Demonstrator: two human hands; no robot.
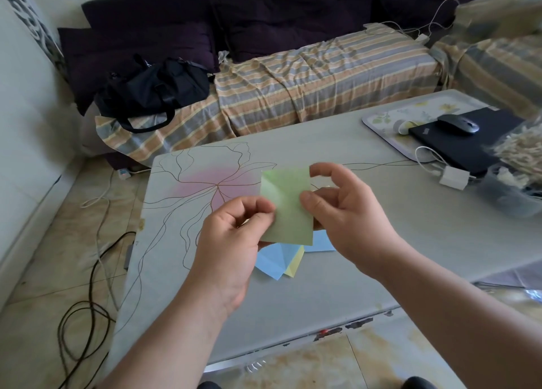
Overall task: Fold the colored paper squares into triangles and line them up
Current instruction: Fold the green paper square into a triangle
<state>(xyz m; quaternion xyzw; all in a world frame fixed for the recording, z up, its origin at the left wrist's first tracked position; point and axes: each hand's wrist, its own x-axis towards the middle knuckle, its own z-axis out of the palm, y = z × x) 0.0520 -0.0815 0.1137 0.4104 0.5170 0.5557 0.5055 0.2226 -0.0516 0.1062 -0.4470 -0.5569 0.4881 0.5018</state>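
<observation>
Near the middle of the frame both hands hold a green paper [286, 205] up above the bench [366, 286]. The left hand [231, 242] rises from the lower left, forearm slanting up and to the right, back of the hand towards the camera; its fingers [258, 210] are curled and pinch the paper's left edge. The right hand [346, 215] comes in from the lower right, wrist bent; its thumb and forefinger pinch the paper's right edge, and the other fingers arch loosely above it. The green paper is unfolded and shows crease lines near its upper left corner. Below it, flat on the bench, lie blue paper [271, 262] and yellow paper [296, 264], overlapping, partly hidden by the hands. At the right edge of the frame a laptop [457, 142] carries a mouse [459, 124]. A black bag [152, 89] sits on the sofa [308, 86] at the upper left.
</observation>
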